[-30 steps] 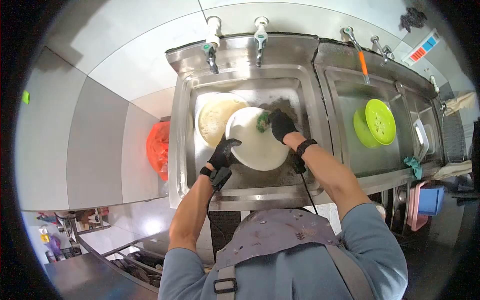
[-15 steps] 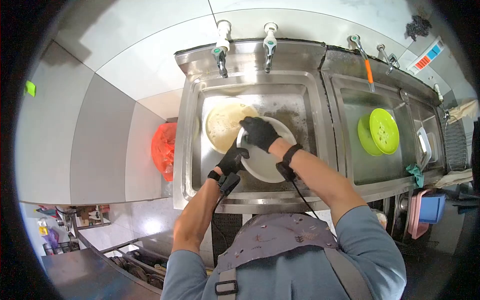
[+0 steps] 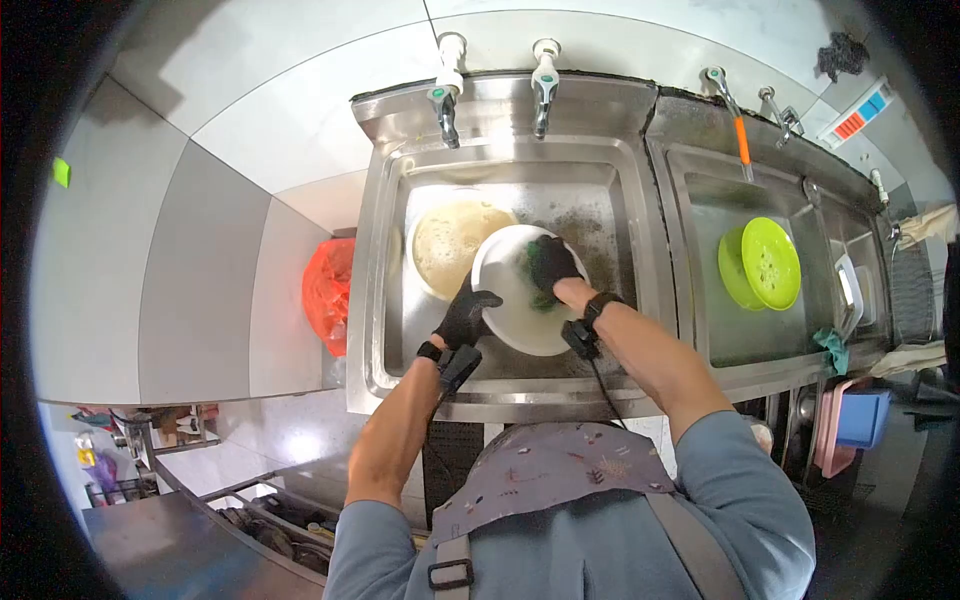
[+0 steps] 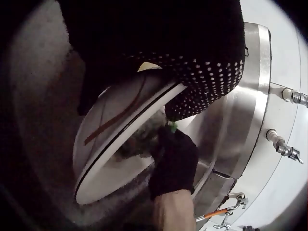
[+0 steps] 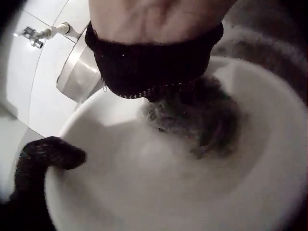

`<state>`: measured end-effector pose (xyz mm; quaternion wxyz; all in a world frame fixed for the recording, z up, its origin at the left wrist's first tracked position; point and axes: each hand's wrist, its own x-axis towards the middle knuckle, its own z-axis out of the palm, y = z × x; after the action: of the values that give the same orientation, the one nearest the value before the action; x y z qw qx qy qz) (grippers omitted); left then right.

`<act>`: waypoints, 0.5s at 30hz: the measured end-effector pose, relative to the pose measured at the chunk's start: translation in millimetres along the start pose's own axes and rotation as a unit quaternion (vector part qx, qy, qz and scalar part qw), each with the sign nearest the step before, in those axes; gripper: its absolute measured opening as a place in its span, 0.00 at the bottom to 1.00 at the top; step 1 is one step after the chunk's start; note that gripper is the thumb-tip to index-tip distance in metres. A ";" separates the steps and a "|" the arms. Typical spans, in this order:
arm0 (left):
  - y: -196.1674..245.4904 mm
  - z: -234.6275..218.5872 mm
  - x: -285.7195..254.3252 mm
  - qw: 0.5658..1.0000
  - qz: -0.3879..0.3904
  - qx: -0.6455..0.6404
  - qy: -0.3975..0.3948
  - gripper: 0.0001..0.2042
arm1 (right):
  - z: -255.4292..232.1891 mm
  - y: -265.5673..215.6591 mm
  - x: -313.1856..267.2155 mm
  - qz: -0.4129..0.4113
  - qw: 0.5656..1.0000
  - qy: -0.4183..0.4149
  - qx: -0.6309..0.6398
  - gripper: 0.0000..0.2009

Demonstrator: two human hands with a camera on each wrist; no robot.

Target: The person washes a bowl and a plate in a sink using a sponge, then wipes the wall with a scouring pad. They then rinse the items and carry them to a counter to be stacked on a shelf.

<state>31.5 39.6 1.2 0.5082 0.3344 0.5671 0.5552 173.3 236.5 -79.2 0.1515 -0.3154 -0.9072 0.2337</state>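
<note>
A large, shallow white bowl (image 3: 515,325) is held tilted over the left sink basin. My gloved left hand (image 3: 466,316) grips its left rim, thumb on the inner side and fingers behind; the left wrist view shows the bowl's underside (image 4: 113,110) with a brownish streak. Inside the bowl, my gloved right hand (image 3: 552,266) presses a green scouring pad (image 3: 543,300) against the surface. In the right wrist view the scouring pad (image 5: 211,125) looks dark and stringy, and the right fingers are largely hidden. Behind the bowl to the left sits a round container of cloudy yellowish liquid (image 3: 450,250).
The steel sink (image 3: 625,210) has two taps (image 3: 447,115) along its back. In the right basin are lime green bowls or colanders (image 3: 770,265), with a teal cloth (image 3: 830,350) on the front edge. A red plastic bag (image 3: 328,295) hangs left of the sink.
The right hand, with the scouring pad, went from the bowl's right side to its left rim, then back to the right side. The left hand keeps its grip on the rim.
</note>
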 end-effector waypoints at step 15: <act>-54.0 -35.3 0.3 0.846 0.298 0.428 -0.114 0.23 | -9.7 -50.7 10.6 -0.067 0.997 -0.034 0.009 0.21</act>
<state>7.9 21.0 -56.0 0.1859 0.7326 0.5594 0.3403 144.0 211.4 -43.3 0.1386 -0.2448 -0.9287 0.2417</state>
